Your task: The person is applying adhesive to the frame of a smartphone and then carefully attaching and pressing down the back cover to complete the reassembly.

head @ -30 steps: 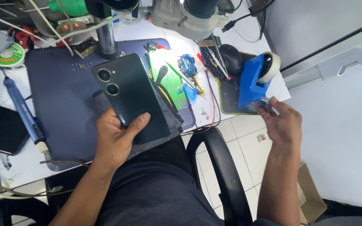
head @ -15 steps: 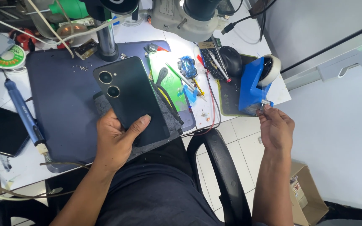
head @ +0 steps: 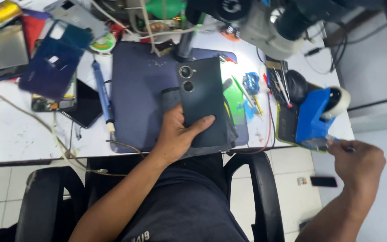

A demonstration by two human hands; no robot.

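My left hand (head: pixel 175 134) grips the lower end of a dark phone (head: pixel 201 96). The phone lies back up, its two camera lenses showing, over a purple work mat (head: pixel 139 94). At the table's right edge stands a blue tape dispenser (head: pixel 312 116) with a white tape roll (head: pixel 339 101). My right hand (head: pixel 357 163) is just right of and below the dispenser. Its fingertips pinch the end of a clear tape strip (head: pixel 330 142) that comes off the dispenser.
A microscope head (head: pixel 265 18) hangs over the back of the table. Opened phones and back covers (head: pixel 52 67) lie at the left, beside a blue pen-shaped tool (head: pixel 101 92). Small tools (head: pixel 276 85) lie near the dispenser. A black chair arm (head: pixel 258 188) is below the table edge.
The view has shifted so more of the table's left side shows. My right hand has drawn slightly away from the dispenser, to the right. My left hand still holds the phone.
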